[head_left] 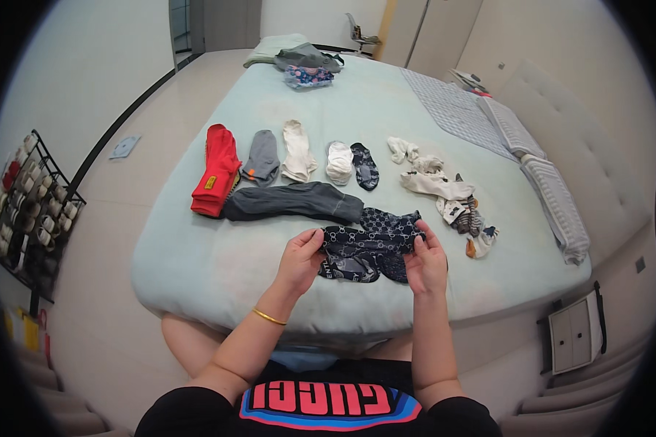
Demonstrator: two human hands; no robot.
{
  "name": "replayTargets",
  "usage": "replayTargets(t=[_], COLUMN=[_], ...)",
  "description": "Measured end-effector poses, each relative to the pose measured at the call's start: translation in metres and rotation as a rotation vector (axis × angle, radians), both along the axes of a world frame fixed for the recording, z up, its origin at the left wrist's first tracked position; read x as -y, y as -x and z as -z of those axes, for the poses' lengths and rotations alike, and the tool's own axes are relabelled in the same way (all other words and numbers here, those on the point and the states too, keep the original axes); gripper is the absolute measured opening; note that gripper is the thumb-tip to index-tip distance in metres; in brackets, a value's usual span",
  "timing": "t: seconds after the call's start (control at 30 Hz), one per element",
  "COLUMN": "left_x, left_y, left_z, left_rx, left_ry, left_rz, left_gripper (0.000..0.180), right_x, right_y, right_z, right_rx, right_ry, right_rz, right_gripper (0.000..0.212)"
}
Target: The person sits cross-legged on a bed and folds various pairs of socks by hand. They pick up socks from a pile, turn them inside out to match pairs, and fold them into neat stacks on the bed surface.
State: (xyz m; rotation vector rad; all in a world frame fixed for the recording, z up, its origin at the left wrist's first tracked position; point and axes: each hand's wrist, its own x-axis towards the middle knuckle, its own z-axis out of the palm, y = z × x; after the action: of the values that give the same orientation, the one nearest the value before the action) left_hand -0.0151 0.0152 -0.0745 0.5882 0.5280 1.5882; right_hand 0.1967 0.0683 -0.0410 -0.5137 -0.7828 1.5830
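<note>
Between my hands a black patterned sock (364, 239) is stretched out sideways above the bed. My left hand (301, 262) pinches its left end, and my right hand (426, 262) grips the right end. Behind and below it lie other dark socks (353, 268), partly covered by it. A long dark grey sock (291, 202) lies crosswise just beyond. Farther back, in a row, are red socks (216, 167), grey socks (262, 156), cream socks (297, 153), a folded white pair (339, 162) and a dark patterned pair (365, 166).
Loose, crumpled socks (441, 186) lie to the right on the bed (219, 269). A grey bag (306, 57) and a floral bundle (307, 76) rest at the far end. Pillows (554, 207) line the right side. A shoe rack (33, 211) stands at left, a nightstand (572, 331) at right.
</note>
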Motion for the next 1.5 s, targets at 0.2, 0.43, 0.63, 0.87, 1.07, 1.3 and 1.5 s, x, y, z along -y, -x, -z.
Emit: replayTargets(t=[0.2,0.43,0.63,0.87,1.07,1.3,1.5], left_x=[-0.001,-0.003,-0.004,0.011,0.026,0.03,0.026], left_y=[0.001,0.004,0.026,0.054,0.058,0.054,0.049], left_z=[-0.008,-0.006,0.002,-0.001,0.012,0.036,0.05], left_rx=[0.238,0.266,0.192,-0.011,-0.482,-0.833,-1.475], left_ry=[0.059,0.12,0.083,0.141,0.27,0.343,0.248], left_rz=[-0.066,-0.021,0.159,0.148,0.123,-0.058,-0.351], left_gripper=[0.021,0.022,0.025,0.023,0.015,0.015,0.013], right_x=[0.002,0.008,0.014,0.012,0.008,0.003,0.0], right_y=[0.003,0.017,0.025,0.024,0.039,0.047,0.039], right_z=[0.023,0.045,0.038,0.056,0.069,0.077,0.108], right_rx=[-0.121,-0.119,0.09,0.119,0.076,0.421,0.899], right_ry=[0.067,0.1,0.339,0.214,0.075,-0.034,-0.18], right_rz=[-0.063,-0.235,-0.441,-0.1,0.164,0.222,0.229], right_gripper=[0.018,0.02,0.017,0.005,0.008,0.009,0.009])
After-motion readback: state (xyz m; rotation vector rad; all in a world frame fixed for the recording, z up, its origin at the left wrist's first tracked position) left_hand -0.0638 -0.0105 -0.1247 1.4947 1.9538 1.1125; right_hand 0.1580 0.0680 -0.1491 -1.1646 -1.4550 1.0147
